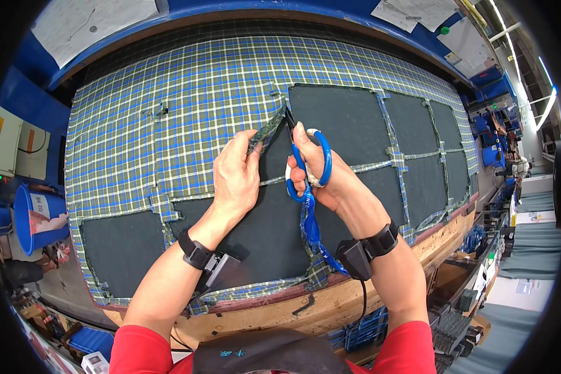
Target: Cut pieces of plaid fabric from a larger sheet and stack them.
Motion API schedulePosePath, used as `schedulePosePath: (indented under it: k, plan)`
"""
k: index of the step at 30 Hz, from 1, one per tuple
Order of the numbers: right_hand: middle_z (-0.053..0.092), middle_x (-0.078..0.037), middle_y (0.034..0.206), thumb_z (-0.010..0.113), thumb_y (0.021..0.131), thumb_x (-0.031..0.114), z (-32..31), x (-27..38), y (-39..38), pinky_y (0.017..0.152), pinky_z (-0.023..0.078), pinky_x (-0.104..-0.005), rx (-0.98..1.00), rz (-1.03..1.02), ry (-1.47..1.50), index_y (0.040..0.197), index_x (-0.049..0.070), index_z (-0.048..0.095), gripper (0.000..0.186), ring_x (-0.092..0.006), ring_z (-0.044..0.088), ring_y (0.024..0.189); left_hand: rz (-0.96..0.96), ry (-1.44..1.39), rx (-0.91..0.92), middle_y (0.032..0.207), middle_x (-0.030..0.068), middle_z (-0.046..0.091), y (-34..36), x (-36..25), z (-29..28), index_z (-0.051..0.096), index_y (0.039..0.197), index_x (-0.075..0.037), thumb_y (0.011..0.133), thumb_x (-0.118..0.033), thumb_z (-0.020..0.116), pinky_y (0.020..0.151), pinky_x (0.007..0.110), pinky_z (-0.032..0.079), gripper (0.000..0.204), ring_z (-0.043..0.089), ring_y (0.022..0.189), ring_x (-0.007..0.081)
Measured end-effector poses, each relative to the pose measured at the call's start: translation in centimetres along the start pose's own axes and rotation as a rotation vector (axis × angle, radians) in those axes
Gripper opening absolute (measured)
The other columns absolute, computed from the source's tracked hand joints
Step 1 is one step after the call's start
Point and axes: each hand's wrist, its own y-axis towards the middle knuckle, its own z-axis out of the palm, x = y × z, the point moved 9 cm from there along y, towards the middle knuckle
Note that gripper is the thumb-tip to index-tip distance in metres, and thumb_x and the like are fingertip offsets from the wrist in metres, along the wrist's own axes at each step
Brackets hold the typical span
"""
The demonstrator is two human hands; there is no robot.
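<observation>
Head view — hands:
Left hand (235,177): pinches a plaid fabric strip (267,129).
Right hand (318,171): fingers closed through blue scissors (305,163) — blades at the strip.

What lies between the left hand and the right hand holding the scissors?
In the head view, a dark panel, crossed by a thin plaid strip, separates left hand from right hand and scissors.

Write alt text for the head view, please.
A person's right hand works blue-handled scissors into plaid fabric that the left hand lifts by a cut edge. Dark rectangular panels show where the fabric is cut away on a wooden-edged table.
</observation>
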Motion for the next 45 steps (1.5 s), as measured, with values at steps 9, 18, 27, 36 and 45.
schedulePosePath:
  k: [9, 18, 27, 36, 45]
  plan:
    - [0.057, -0.005, 0.063, 0.042, 0.085, 0.092, -0.9, 0.0, -0.9, 0.057, 0.046, -0.0325, 0.028, 0.095, 0.002, 0.086, 0.005, 0.062, 0.090, -0.0177, 0.057, 0.056, -0.162, -0.312, -0.193, 0.097, 0.0035, 0.066, -0.5, 2.7, -1.6, 0.062, 0.118, -0.001, 0.101, -0.005, 0.063, 0.078, 0.028, 0.050, 0.018, 0.059, 0.088, 0.0102]
    - [0.062, -0.007, 0.068, 0.041, 0.083, 0.095, -0.6, 2.3, 0.1, 0.065, 0.050, -0.0369, 0.119, 0.077, -0.087, 0.090, -0.001, 0.068, 0.100, -0.0199, 0.061, 0.062, -0.179, -0.526, -0.327, 0.101, 0.0018, 0.064, -1.1, 3.6, -2.4, 0.059, 0.121, -0.001, 0.102, -0.002, 0.061, 0.081, 0.025, 0.048, 0.019, 0.056, 0.090, 0.0087]
    - [0.063, -0.008, 0.070, 0.046, 0.078, 0.096, 0.5, 2.4, 2.4, 0.062, 0.049, -0.0341, 0.148, 0.087, -0.029, 0.091, -0.003, 0.068, 0.102, -0.0208, 0.062, 0.063, -0.141, -0.482, -0.335, 0.101, -0.0001, 0.062, -1.1, 3.1, -2.7, 0.058, 0.121, -0.002, 0.103, -0.002, 0.061, 0.082, 0.024, 0.047, 0.019, 0.055, 0.090, 0.0074]
    - [0.062, -0.007, 0.072, 0.043, 0.079, 0.096, 2.7, 2.8, 4.1, 0.065, 0.048, -0.0351, 0.212, 0.047, 0.148, 0.094, -0.003, 0.066, 0.103, -0.0203, 0.060, 0.066, -0.144, -0.468, -0.327, 0.103, 0.0003, 0.063, -1.2, 3.3, -2.5, 0.057, 0.124, -0.002, 0.103, -0.002, 0.061, 0.083, 0.024, 0.048, 0.021, 0.056, 0.091, 0.0072]
    - [0.060, -0.006, 0.065, 0.044, 0.082, 0.094, 2.8, 3.2, 4.8, 0.068, 0.050, -0.0386, 0.179, -0.012, 0.214, 0.092, -0.002, 0.065, 0.099, -0.0203, 0.059, 0.065, -0.143, -0.413, -0.341, 0.103, 0.0070, 0.068, -1.3, 3.3, -2.6, 0.058, 0.122, 0.000, 0.101, 0.000, 0.061, 0.085, 0.029, 0.051, 0.022, 0.061, 0.094, 0.0129]
